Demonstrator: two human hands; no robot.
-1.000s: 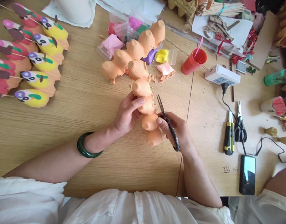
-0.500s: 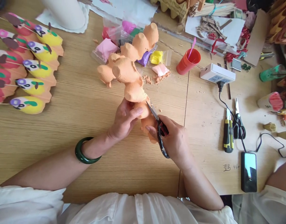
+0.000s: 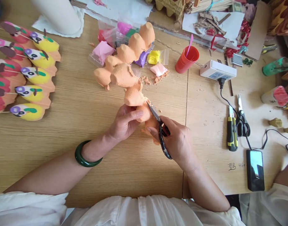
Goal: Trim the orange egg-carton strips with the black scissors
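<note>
My left hand [image 3: 125, 121] grips an orange egg carton piece [image 3: 124, 75], thumb on one of its cups and the other fingers partly hidden below. The piece is made of joined bumps with rough, trimmed edges. In my right hand [image 3: 175, 135] are black-handled scissors [image 3: 160, 124], fingers wrapped around the handles. Their blades lie against the carton's right edge, close to my left thumb. Orange paper shavings [image 3: 155, 78] lie on the table beyond the carton.
Painted egg-carton figures [image 3: 33, 75] stand at left. Bags of coloured clay [image 3: 101, 51] lie behind the carton. A red cup [image 3: 186, 59], a power strip [image 3: 218, 69], a utility knife [image 3: 232, 131], second scissors [image 3: 242, 122] and a phone [image 3: 255, 171] are at right, beside another person's arm [image 3: 285, 172].
The view has shifted slightly. Both hands keep their hold, and the scissors stay at nearly the same spot on the carton's edge.
</note>
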